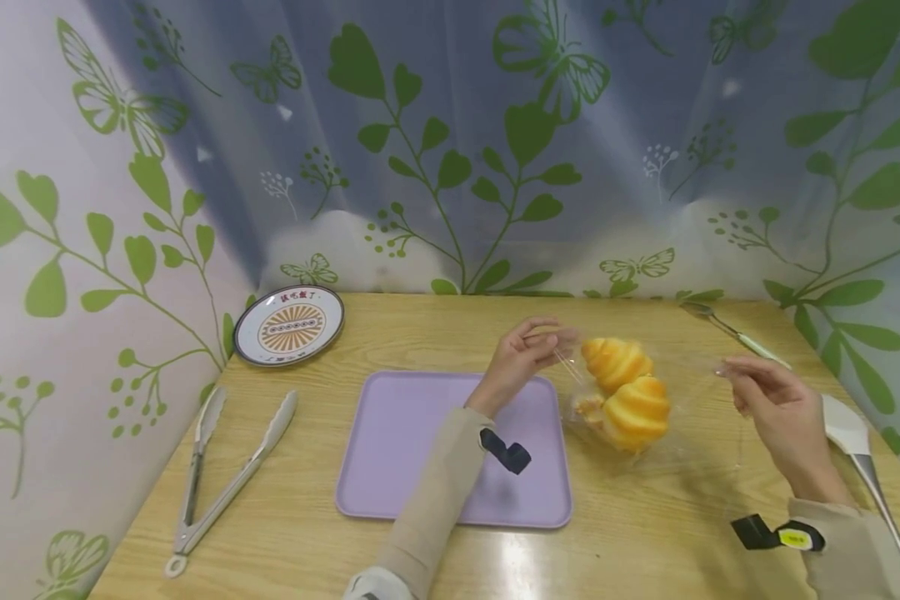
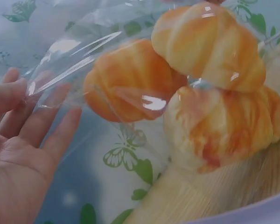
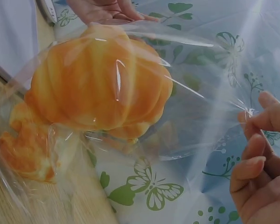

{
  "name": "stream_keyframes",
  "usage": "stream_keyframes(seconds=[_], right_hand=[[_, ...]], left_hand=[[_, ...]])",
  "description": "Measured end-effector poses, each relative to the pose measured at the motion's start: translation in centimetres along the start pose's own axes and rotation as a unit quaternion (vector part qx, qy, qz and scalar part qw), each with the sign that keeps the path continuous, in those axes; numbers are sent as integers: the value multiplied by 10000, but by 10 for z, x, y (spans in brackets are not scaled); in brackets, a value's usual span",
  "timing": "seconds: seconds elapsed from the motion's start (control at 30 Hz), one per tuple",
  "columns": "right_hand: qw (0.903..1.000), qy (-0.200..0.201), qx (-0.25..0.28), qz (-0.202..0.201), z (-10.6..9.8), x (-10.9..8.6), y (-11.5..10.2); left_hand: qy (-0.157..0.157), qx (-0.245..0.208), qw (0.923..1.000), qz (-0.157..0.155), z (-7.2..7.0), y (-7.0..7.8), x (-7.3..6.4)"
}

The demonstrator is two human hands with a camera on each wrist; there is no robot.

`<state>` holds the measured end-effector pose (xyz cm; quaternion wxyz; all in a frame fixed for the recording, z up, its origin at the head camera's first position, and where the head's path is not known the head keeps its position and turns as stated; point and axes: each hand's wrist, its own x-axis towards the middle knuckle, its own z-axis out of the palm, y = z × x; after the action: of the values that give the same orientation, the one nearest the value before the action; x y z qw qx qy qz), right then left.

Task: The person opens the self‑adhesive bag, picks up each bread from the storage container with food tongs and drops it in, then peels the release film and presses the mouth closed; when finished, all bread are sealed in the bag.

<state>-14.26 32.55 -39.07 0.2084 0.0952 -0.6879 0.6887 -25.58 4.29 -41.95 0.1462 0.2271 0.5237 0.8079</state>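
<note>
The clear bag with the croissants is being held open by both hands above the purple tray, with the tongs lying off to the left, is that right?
Not quite. The clear bag of croissants sits to the right of the purple tray, over the bare wooden table, as the head view shows. The left hand and right hand do hold it, and the tongs do lie at the left.

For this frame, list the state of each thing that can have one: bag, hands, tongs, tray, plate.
Clear bag: held open, croissants inside.
Left hand: pinching one bag edge.
Right hand: pinching the opposite edge.
Tongs: open, lying flat.
Purple tray: bare where visible.
Plate: nothing on it.
</note>
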Motion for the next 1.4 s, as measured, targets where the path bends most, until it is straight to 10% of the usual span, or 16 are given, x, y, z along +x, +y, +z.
stream_keyframes(seconds=[0.2,0.43,0.67,0.9,1.23,1.4], right_hand=[[9974,-118,-614,358,-6,2,1],[9997,-134,-171,73,-3,5,2],[9728,-131,-2261,-478,-5,1,8],[9593,-316,-2413,-1432,-3,0,11],[9547,-79,-2907,-628,4,2,5],[9132,-128,-3772,-1536,25,9,-3]], left_hand=[[-259,646,9974,163,-6,2,0],[-428,1156,9918,337,-13,4,-1],[-547,1049,9924,343,-13,0,-2],[-159,748,9969,161,-5,1,-2],[1081,1562,9814,273,5,-1,0],[1033,1471,9831,350,8,0,-5]])
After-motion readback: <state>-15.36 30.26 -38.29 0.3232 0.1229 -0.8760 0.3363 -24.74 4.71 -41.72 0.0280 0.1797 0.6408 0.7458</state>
